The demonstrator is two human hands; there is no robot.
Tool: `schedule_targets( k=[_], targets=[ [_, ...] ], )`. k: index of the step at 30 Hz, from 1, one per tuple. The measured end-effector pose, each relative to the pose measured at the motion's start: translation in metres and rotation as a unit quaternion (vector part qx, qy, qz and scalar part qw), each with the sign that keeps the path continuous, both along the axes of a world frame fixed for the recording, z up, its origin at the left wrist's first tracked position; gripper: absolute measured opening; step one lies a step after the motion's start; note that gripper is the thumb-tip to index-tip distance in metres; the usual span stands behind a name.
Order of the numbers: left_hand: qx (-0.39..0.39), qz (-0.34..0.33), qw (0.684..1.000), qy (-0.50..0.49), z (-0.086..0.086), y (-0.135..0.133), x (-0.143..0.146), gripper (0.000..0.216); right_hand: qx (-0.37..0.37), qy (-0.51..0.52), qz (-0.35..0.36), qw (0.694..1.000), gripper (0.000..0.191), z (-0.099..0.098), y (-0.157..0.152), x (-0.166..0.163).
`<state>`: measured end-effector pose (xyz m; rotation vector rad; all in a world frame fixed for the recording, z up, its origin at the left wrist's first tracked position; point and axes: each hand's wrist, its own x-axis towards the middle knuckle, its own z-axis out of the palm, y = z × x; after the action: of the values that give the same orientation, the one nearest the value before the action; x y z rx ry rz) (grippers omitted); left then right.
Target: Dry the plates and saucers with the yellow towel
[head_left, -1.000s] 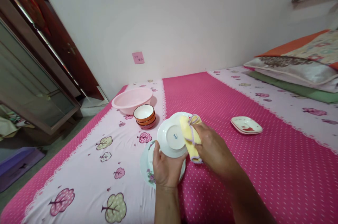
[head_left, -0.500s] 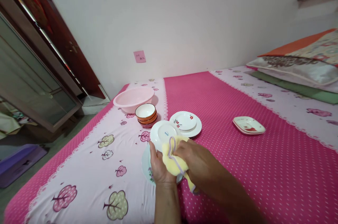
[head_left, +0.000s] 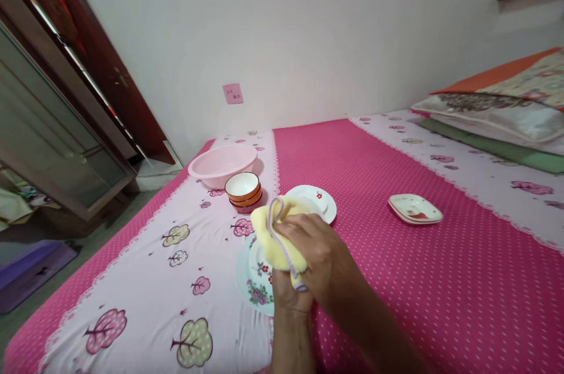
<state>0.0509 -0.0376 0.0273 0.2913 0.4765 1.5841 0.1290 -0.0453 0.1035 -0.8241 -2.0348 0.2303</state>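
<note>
My right hand (head_left: 317, 250) is closed on a yellow cloth (head_left: 275, 236) with a purple hem and presses it against a small white plate. The cloth and hand hide almost the whole plate. My left hand (head_left: 286, 296) sits under the right and props that plate up from below; only its heel and wrist show. Directly beneath lies a floral plate stack (head_left: 251, 280) on the pink bedspread (head_left: 396, 280). Just behind the cloth is a stack of white plates with red flowers (head_left: 324, 201).
Stacked orange bowls (head_left: 242, 189) and a pink plastic basin (head_left: 220, 164) stand at the left rear. A square dish (head_left: 414, 208) lies to the right. Folded bedding (head_left: 493, 110) is piled at the far right. The bed's edge drops to the floor on the left.
My right hand has swept the cloth from the plate's right side, down across it, and up over its face. The plate's white underside showed before and is now covered.
</note>
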Motion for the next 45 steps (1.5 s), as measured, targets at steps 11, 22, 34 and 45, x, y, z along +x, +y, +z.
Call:
schedule_targets(
  k=[11, 22, 34, 45],
  targets=[
    [0.031, -0.066, 0.995, -0.066, 0.031, -0.003, 0.001, 0.047, -0.046, -0.019, -0.161, 0.986, 0.052, -0.004, 0.021, 0.04],
    [0.056, -0.063, 0.989, -0.123, 0.018, -0.002, -0.02, 0.05, -0.111, -0.01, -0.13, 0.985, 0.036, -0.005, 0.022, 0.042],
    [0.043, -0.016, 0.986, -0.158, 0.012, 0.003, -0.031, 0.059, -0.15, -0.074, -0.055, 0.984, 0.03, -0.002, 0.011, 0.024],
    [-0.046, -0.014, 0.99, -0.13, 0.025, 0.0, -0.023, 0.059, -0.199, -0.001, 0.057, 0.978, 0.035, 0.017, -0.011, 0.019]
  ],
)
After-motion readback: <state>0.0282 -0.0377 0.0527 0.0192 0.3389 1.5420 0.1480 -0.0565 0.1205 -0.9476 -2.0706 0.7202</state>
